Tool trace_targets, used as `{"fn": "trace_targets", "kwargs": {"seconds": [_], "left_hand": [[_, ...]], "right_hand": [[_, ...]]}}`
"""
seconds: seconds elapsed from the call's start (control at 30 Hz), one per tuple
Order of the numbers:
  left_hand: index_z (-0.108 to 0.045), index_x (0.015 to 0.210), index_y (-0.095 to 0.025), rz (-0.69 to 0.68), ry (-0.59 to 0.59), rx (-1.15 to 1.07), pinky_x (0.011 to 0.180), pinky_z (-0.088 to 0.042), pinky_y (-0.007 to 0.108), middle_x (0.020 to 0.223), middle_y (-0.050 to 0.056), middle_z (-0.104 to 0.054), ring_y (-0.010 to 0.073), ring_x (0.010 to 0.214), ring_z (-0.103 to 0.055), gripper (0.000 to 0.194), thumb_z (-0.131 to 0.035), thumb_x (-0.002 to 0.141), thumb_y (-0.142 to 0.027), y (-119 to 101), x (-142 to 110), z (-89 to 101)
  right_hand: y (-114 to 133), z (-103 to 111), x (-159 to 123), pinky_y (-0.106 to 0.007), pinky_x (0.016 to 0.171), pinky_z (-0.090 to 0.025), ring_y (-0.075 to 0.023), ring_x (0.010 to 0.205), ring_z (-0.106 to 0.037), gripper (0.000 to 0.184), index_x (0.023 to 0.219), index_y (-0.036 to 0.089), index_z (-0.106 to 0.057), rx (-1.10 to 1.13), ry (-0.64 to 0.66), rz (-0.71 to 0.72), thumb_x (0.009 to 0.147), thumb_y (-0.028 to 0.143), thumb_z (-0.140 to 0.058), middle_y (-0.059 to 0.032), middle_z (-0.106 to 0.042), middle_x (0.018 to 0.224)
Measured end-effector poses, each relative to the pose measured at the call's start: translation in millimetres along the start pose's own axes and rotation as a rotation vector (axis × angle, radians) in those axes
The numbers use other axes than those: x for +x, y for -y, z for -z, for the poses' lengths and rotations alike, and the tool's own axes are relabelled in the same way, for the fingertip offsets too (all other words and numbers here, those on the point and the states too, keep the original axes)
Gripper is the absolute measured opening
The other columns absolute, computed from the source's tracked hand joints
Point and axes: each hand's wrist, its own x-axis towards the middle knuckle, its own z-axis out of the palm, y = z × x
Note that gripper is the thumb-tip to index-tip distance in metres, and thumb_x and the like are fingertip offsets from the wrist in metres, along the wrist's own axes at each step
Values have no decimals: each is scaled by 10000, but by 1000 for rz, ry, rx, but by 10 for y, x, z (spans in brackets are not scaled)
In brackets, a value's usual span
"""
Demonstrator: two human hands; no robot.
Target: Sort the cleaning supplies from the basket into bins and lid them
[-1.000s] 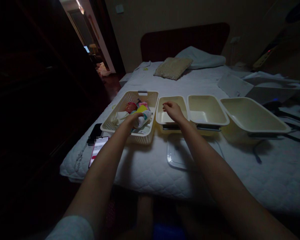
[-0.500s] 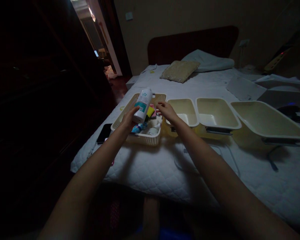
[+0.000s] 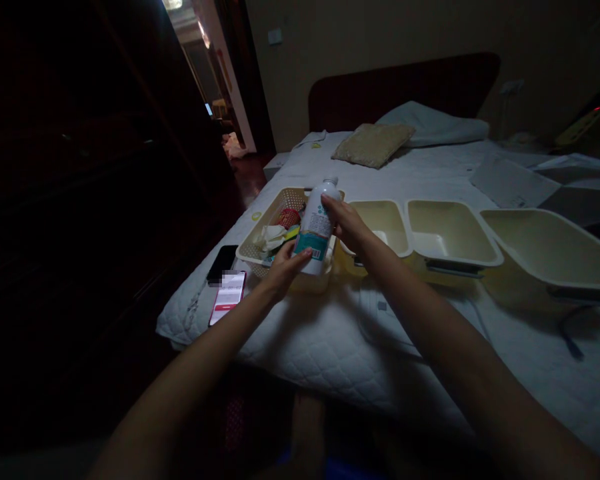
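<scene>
Holding a bottle, both hands partly hide the perforated basket.

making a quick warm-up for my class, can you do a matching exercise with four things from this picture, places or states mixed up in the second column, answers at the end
Column one:
1. bottle
2. basket
3. phone
4. cushion

Column two:
a. lies toward the headboard
b. has its screen lit
c. is held by the left hand and right hand
d. has walls pierced with small holes

Right pairs: 1-c, 2-d, 3-b, 4-a
</scene>
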Motion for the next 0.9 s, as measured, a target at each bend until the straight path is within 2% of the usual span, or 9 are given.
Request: {"fn": "trace_targets", "kwargs": {"seconds": [0.13,0.33,0.6,0.73,0.9], "left_hand": [[-566,1062,-185,3,15,-2,914,-447,315,1012,31,-654,166,945,-620,616,-840,558,-409,50,-24,-31],[-548,1048,-188,-3,100,23,922,-462,345,1023,37,-656,177,948,-624,634,-878,520,-309,83,17,-34],[-533,1077,-189,-4,86,78,946,-460,388,1078,69,-650,223,1013,-621,677,-876,513,-337,93,15,-40],[-504,1137,-185,-25,-20,255,965,-456,413,1157,106,-608,267,1087,-598,708,-849,549,-375,47,-26,-158],[-453,1184,-185,-179,-241,498,1018,-417,442,1274,154,-517,322,1249,-493,797,-854,532,-406,54,-32,-341]], "right_hand": [[90,51,-86,-378,745,-557,-234,883,-659,466,921,199,-566,-12,-1,36,688,578,-704,-83,-677,930],[304,66,-222,-335,677,-514,-236,888,-631,462,917,204,-558,-145,-52,78,617,479,-775,-72,-657,936],[318,77,-226,-369,701,-495,-268,944,-620,449,920,211,-542,-105,-22,55,605,433,-772,-77,-649,977],[332,25,-226,-373,726,-499,-254,924,-620,545,907,211,-518,-160,-86,92,527,473,-807,-59,-651,944],[338,-86,-210,-381,773,-501,-226,901,-609,673,924,209,-502,-310,-184,211,453,556,-835,-46,-630,938]]}}
